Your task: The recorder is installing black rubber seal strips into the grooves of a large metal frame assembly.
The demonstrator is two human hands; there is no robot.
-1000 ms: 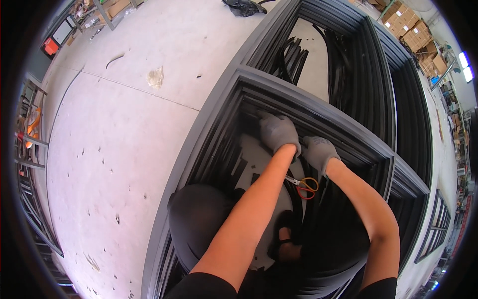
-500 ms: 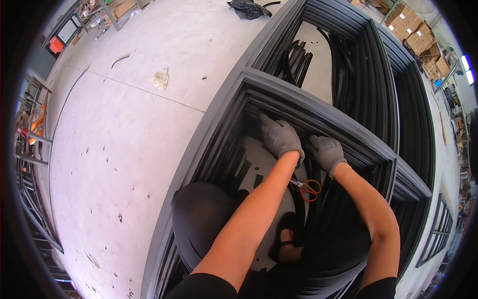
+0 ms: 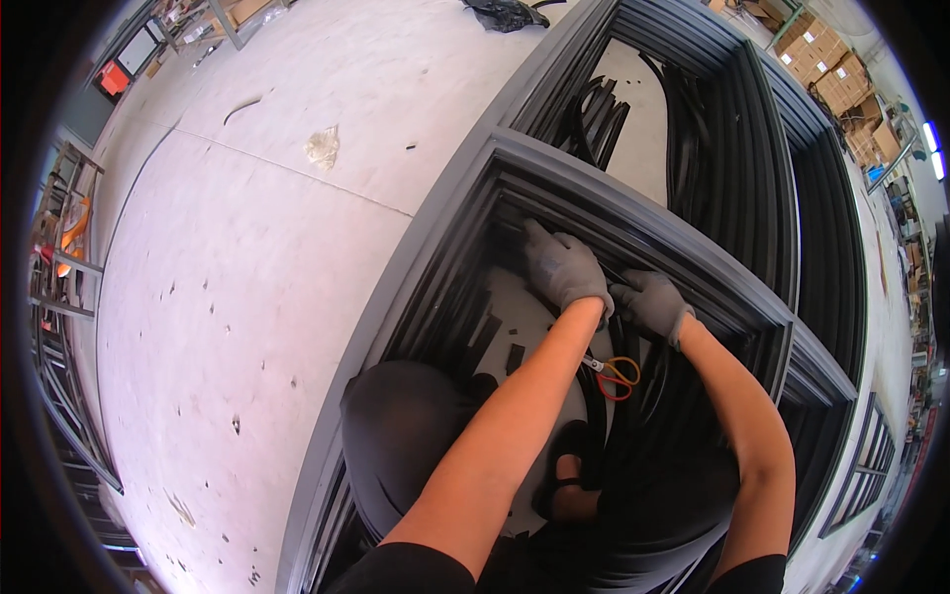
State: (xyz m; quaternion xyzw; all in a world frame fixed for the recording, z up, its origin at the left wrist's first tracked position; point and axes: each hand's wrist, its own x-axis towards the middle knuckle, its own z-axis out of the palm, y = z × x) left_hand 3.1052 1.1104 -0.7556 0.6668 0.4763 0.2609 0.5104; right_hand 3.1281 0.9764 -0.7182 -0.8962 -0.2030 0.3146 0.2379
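Observation:
Both my hands wear grey gloves and reach inside the stack of dark grey metal frames (image 3: pixel 633 191). My left hand (image 3: pixel 567 269) is closed, its fingers together and the tips against the inner edge of the far frame bar near the corner; what lies under them is hidden. Just to its right, my right hand (image 3: pixel 655 303) is closed with bent fingers around a thin black strip (image 3: pixel 653 394), which seems to loop down below it. Scissors (image 3: pixel 616 378) with red and orange handles lie below my hands, among black strips inside the frame.
More black strips (image 3: pixel 599 124) lie in the neighbouring frame opening beyond. My legs and sandalled foot (image 3: pixel 569 470) are inside the near opening. A black plastic bag (image 3: pixel 505 14) and a crumpled scrap (image 3: pixel 323 148) lie on the pale floor. Cardboard boxes (image 3: pixel 821 54) are stacked far right.
My right hand has shifted slightly down and right and turned, with the black strip bowing out more below it. My left hand stays near the same corner.

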